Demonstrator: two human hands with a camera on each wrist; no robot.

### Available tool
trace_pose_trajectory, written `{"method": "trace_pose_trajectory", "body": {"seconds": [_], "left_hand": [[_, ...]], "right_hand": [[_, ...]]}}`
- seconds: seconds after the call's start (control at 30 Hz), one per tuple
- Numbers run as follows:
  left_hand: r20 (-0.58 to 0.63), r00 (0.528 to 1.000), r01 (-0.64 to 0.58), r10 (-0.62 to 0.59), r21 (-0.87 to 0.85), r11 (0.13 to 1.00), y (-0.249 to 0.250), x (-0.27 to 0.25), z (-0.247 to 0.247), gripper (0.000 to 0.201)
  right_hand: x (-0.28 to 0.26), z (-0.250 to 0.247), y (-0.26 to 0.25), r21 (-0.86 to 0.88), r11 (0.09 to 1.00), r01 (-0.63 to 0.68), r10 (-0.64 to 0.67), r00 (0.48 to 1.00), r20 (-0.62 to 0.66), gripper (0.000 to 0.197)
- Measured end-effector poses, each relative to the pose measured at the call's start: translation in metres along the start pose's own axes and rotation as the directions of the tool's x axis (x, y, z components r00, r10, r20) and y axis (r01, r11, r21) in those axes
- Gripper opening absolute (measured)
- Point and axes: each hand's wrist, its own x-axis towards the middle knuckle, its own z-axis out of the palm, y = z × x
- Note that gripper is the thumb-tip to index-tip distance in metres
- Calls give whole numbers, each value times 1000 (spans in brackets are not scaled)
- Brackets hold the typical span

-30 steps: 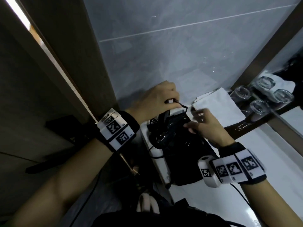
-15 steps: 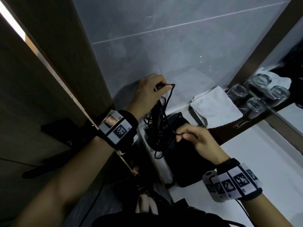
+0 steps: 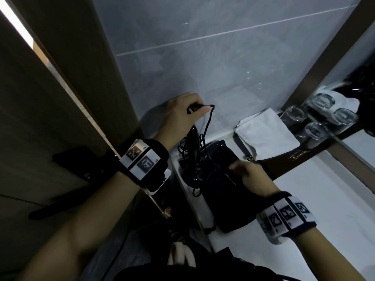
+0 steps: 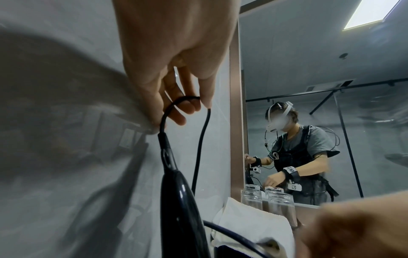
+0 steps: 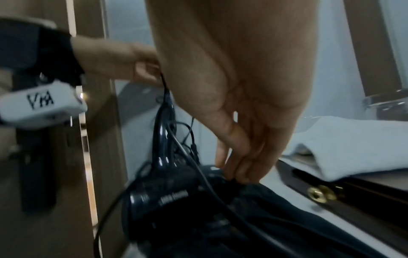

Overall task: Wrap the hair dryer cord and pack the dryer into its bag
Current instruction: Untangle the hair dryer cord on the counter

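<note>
A black hair dryer point(image 3: 190, 159) hangs handle-up by its cord point(image 3: 209, 120) over the left end of the white counter point(image 3: 304, 199). My left hand point(image 3: 182, 116) is raised near the wall and pinches a loop of the cord point(image 4: 176, 103) just above the dryer handle point(image 4: 178, 206). The dryer's barrel point(image 5: 159, 197) sits at the mouth of the black bag point(image 3: 225, 191), which lies on the counter. My right hand point(image 3: 249, 173) pinches the bag's upper edge point(image 5: 234, 179). Loose cord loops dangle around the dryer.
A folded white towel point(image 3: 263, 134) lies just right of the bag on a dark tray. Three glasses point(image 3: 316, 130) stand against the mirror at the right. The grey tiled wall is close behind, a wooden door frame point(image 3: 85, 78) at the left.
My left hand has risen along the wall, lifting the dryer by its cord. My right hand has moved from the dryer to the edge of the bag.
</note>
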Motion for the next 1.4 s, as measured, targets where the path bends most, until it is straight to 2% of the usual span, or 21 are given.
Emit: {"method": "trace_pose_trajectory", "body": {"seconds": [0.07, 0.13, 0.23, 0.33, 0.43, 0.5, 0.57, 0.63, 0.7, 0.77, 0.9, 1.0, 1.07, 1.13, 1.3, 1.4], "left_hand": [[-6, 1000, 4, -4, -6, 1000, 1, 0, 1, 21], [-11, 1000, 1, -1, -7, 1000, 1, 0, 2, 21], [-16, 1000, -9, 10, 27, 1000, 1, -2, 2, 20], [-23, 999, -28, 29, 39, 999, -1, -4, 0, 18], [-32, 999, -7, 7, -6, 1000, -4, -3, -2, 16], [-37, 999, 5, -6, -31, 1000, -6, -3, -2, 15], [-40, 999, 9, -11, -27, 1000, -6, -2, -2, 15], [-46, 999, 19, -20, -32, 999, -6, -2, -1, 15], [-42, 999, 30, -32, -59, 998, -6, -2, -1, 16], [-29, 998, 45, -47, -77, 996, -6, -2, -2, 17], [-25, 998, 58, -60, -93, 994, -4, -3, -5, 18], [-45, 996, 65, -72, -141, 988, -2, -6, -8, 18], [-58, 995, 69, -81, -183, 981, -1, -8, -10, 18], [-72, 993, 74, -93, -232, 970, 3, -11, -11, 15], [-61, 994, 68, -88, -268, 961, 8, -19, -10, 11], [-64, 994, 65, -87, -293, 954, 11, -22, -10, 12]], "right_hand": [[11, 2, -21, 92, 994, 54, -38, 987, -159, 21], [23, 7, -43, 114, 990, 83, -59, 978, -200, 23], [40, 16, -66, 172, 983, 63, -28, 980, -196, 35], [52, 25, -77, 324, 946, 17, 15, 995, -95, 38], [57, 26, -77, 343, 939, 28, -1, 997, -77, 29], [55, 23, -76, 381, 920, 97, -51, 990, -131, 15], [47, 17, -75, 475, 851, 223, -128, 966, -224, 9], [37, 11, -72, 570, 756, 321, -195, 942, -273, 19], [29, 6, -67, 653, 668, 358, -235, 933, -271, 23], [23, 3, -58, 675, 637, 372, -258, 928, -267, 23], [11, 1, -25, 618, 693, 371, -237, 927, -291, 25], [6, 6, 7, 613, 737, 284, -92, 941, -326, 24], [6, 12, 22, 676, 715, 181, 42, 953, -300, 25], [7, 16, 30, 640, 761, 106, 93, 959, -269, 24], [13, 15, 14, 304, 952, 21, 54, 970, -237, 14], [18, 14, -12, 223, 973, 55, 12, 958, -287, 31]]}}
